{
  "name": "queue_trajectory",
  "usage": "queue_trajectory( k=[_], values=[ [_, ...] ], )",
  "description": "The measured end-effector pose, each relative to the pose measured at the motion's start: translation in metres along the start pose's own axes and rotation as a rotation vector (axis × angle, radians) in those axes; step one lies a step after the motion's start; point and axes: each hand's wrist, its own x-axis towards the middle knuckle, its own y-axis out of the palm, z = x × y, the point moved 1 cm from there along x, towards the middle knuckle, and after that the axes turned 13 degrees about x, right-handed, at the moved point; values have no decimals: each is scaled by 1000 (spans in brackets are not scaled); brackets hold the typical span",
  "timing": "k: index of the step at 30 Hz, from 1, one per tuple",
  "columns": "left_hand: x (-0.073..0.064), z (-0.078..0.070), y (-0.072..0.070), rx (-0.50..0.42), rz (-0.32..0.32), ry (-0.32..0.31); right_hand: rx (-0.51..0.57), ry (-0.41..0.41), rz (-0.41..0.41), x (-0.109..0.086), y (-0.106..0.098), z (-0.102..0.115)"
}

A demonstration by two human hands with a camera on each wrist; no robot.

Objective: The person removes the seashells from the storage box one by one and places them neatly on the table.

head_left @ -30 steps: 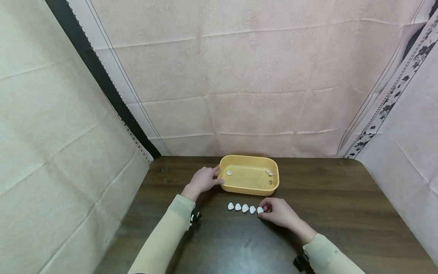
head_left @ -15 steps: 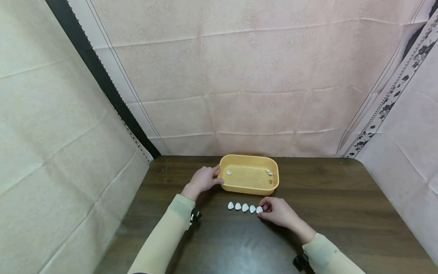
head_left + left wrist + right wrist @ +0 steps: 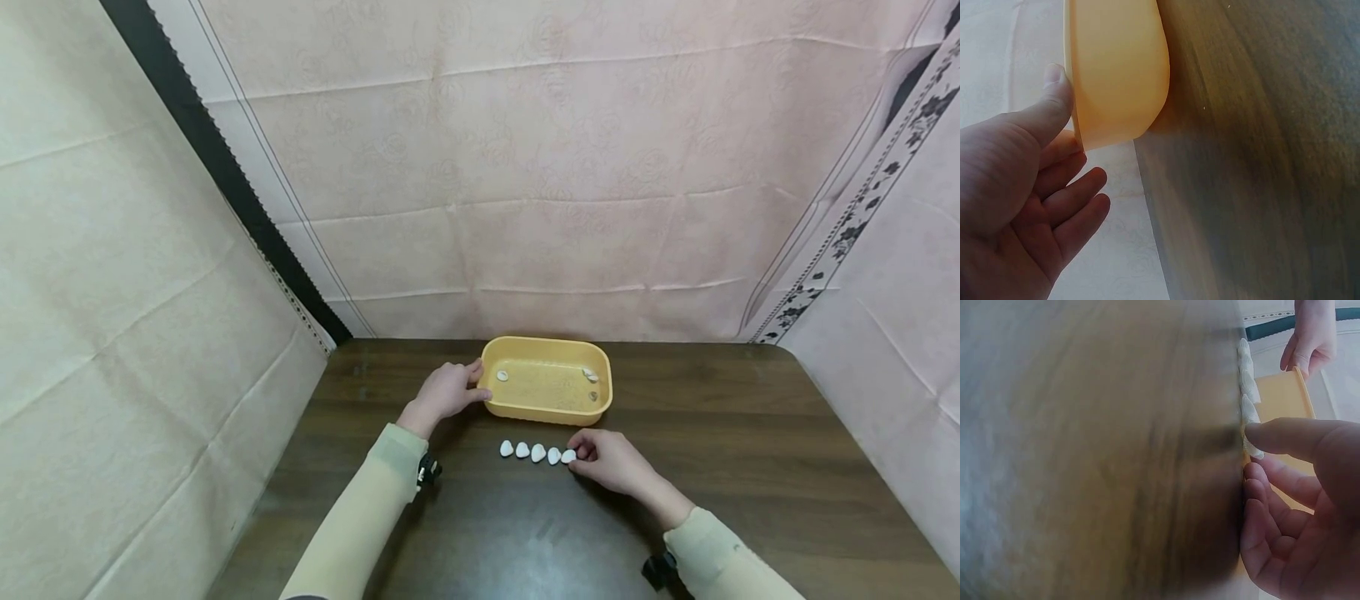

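On the brown table, a row of several small white shells (image 3: 537, 453) runs left to right. My right hand (image 3: 613, 462) pinches the shell at the right end of the row (image 3: 568, 457) between thumb and fingers. That shell (image 3: 1251, 447) looks ridged in the right wrist view, with the thumb against it. Behind the row stands a yellow plastic tray (image 3: 546, 415). Its left rim is gripped by my left hand (image 3: 444, 392), thumb on one side and index finger on the other. In the left wrist view the other fingers of the left hand (image 3: 1035, 169) extend below the tray wall (image 3: 1119, 69).
Inside the tray lie a pale shell (image 3: 502, 377) at the left, pale shells (image 3: 591, 376) at the right and a small darker piece (image 3: 593, 396). A pale cloth (image 3: 525, 192) hangs behind the table (image 3: 712, 417), with more cloth on both sides.
The right-end shell has shifted slightly left, closer to its neighbour, and turned a little under my right fingers. My left hand has kept its hold on the tray.
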Motion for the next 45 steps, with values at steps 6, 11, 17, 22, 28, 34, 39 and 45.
queue_trajectory(
  k=[6, 11, 17, 22, 28, 34, 39, 45],
  values=[
    [0, -1, -1, -4, -2, 1, 10, 7, -7, 0, 0, -2],
    [0, 0, 0, 5, -5, 10, -4, 21, -19, 0, 2, 2],
    [1, 2, 2, 18, -10, 21, -34, 58, -70, 0, 5, 8],
    [0, 1, 1, 23, -12, 31, -44, 80, -69, 1, 6, 8],
    [-1, 0, -1, 17, -7, 26, -40, 69, -46, 1, 4, 8],
    [0, 1, -1, 20, -7, 24, -35, 42, -19, 1, 3, 6],
    [0, 1, 0, 18, -11, 27, -34, 16, -8, 1, 2, 5],
    [2, 2, 0, 44, -20, 50, -23, -7, 0, 1, 1, 2]
  ],
)
